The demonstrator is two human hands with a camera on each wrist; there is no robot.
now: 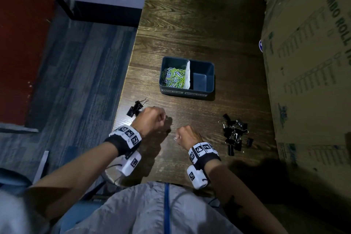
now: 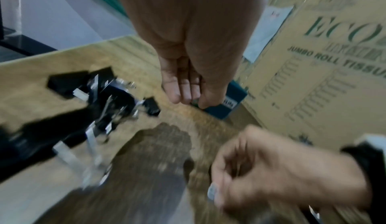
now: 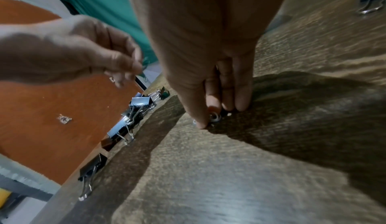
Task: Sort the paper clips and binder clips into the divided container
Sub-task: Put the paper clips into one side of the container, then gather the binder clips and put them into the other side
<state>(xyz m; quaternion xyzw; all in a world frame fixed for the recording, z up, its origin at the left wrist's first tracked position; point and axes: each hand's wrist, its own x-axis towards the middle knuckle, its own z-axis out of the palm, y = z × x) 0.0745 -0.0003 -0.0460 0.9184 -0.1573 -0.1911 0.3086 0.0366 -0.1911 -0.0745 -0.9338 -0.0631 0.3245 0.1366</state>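
At the table's [image 1: 199,24] left edge lies a small cluster of black binder clips [image 1: 135,108]. Just beside it the left hand [image 1: 152,119] hovers with fingers curled, pinching what seems to be a small paper clip, though blur hides it. The right hand [image 1: 188,135] sits near the front edge, thumb and fingers pinching a silver paper clip [image 1: 175,138]. Behind both hands stands the divided container [image 1: 187,93]: 1 compartment, the left, holds green and white paper clips [image 1: 173,77]. A larger binder clip pile [image 1: 235,135] lies toward the right edge beside cardboard boxes [image 1: 307,62].
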